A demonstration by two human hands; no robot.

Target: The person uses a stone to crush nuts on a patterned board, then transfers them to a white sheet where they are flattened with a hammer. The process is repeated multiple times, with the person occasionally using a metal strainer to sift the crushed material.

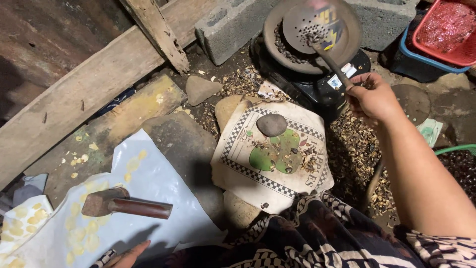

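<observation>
Nearest the camera, a dark patterned cloth (317,238) covers the person's lap and is cut off by the lower edge. The left hand (130,256) shows only as fingertips at the bottom edge; whether it is open or closed cannot be determined. Just above it, a hammer (124,203) with a reddish handle lies on a pale plastic sheet (148,173) scattered with flat yellow pieces; the hand is not touching it.

At centre, a square printed card (272,154) with a checkered border and green shapes lies over a flat stone, most of which it hides. A small dark rounded stone (271,124) rests on the card, with broken shell fragments around it.

Farther out, the right hand (371,99) is clamped on the handle of a perforated metal ladle (317,25), whose bowl sits over a round pan (297,49) of dark kernels on a black stove. A grey concrete block (233,25) stands behind. At top right, a red basket (448,30) inside a blue one is cut off by the frame.
</observation>
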